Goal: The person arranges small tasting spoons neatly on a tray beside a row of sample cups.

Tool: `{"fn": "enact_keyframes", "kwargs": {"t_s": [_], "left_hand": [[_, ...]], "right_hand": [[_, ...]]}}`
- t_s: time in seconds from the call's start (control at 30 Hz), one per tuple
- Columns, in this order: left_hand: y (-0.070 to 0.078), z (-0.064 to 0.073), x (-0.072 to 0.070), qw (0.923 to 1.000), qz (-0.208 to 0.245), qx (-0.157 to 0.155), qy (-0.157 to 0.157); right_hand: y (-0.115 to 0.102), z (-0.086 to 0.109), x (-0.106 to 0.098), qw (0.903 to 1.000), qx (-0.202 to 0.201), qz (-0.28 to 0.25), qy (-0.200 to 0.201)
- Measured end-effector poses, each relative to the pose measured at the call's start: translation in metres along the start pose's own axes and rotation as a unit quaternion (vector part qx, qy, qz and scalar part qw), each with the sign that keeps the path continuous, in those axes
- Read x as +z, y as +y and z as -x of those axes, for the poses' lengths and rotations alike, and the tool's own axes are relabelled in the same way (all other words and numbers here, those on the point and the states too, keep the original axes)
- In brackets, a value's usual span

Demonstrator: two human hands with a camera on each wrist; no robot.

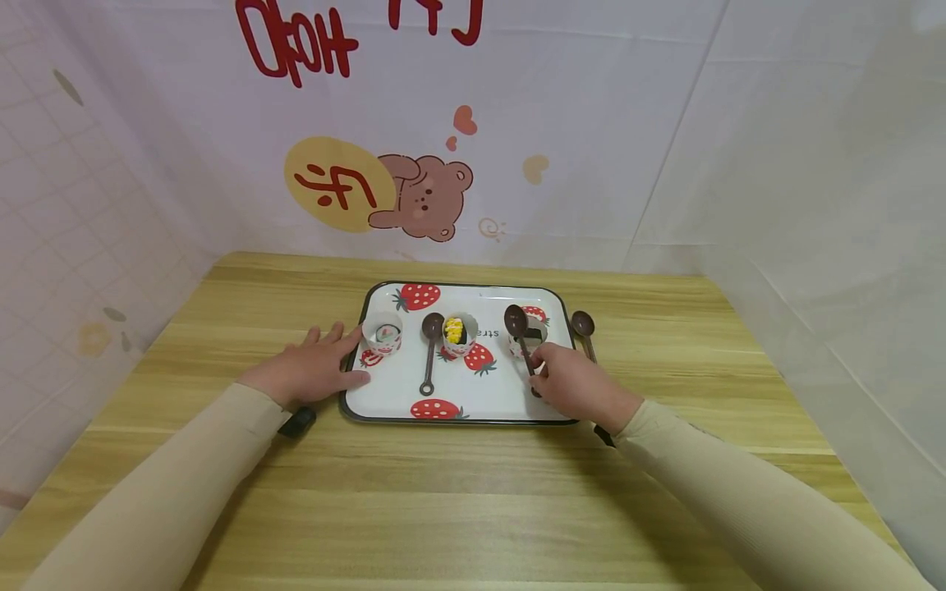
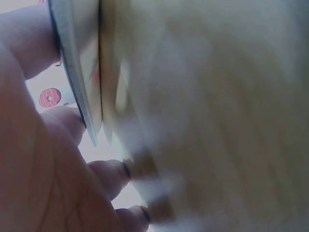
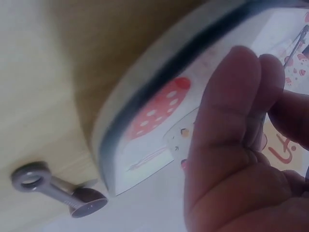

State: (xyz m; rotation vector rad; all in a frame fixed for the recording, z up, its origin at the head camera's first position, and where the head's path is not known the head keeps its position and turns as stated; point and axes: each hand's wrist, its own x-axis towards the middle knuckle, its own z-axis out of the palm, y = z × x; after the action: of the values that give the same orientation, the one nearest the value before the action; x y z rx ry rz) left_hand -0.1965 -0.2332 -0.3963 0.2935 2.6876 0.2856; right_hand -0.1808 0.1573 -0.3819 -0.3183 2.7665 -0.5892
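Note:
My right hand (image 1: pixel 572 380) pinches the handle of a brown spoon (image 1: pixel 516 322) over the tray's right part. The bowl of that spoon overlaps a patterned paper cup (image 1: pixel 543 332) holding a dark item. Fingers spread, my left hand (image 1: pixel 314 367) lies at the left rim of the white strawberry tray (image 1: pixel 399 394), thumb over the rim. Close to its fingertips stands a second paper cup (image 1: pixel 382 332) with a round, pale-centred piece inside. A third cup (image 1: pixel 460 347), in the middle, holds a yellow-topped piece (image 1: pixel 453 331). In the right wrist view, curled fingers hide most of the held spoon.
Another brown spoon (image 1: pixel 429 355) lies on the tray, left of the middle cup. Just outside the tray's right rim, on the wooden table (image 1: pixel 443 501), lies one more spoon (image 1: pixel 584 326). Printed fabric walls (image 1: pixel 591 107) enclose the back and sides.

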Motion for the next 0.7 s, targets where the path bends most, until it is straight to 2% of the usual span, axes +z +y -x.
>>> {"fn": "enact_keyframes", "kwargs": {"t_s": [0.37, 0.7], "left_hand": [[-0.001, 0.0, 0.001, 0.9999, 0.013, -0.001, -0.001], [-0.001, 0.0, 0.0, 0.9999, 0.013, -0.003, -0.001]], "right_hand": [[-0.017, -0.005, 0.004, 0.9986, 0.009, -0.033, -0.04], [-0.023, -0.009, 0.008, 0.9986, 0.017, -0.009, -0.049]]}}
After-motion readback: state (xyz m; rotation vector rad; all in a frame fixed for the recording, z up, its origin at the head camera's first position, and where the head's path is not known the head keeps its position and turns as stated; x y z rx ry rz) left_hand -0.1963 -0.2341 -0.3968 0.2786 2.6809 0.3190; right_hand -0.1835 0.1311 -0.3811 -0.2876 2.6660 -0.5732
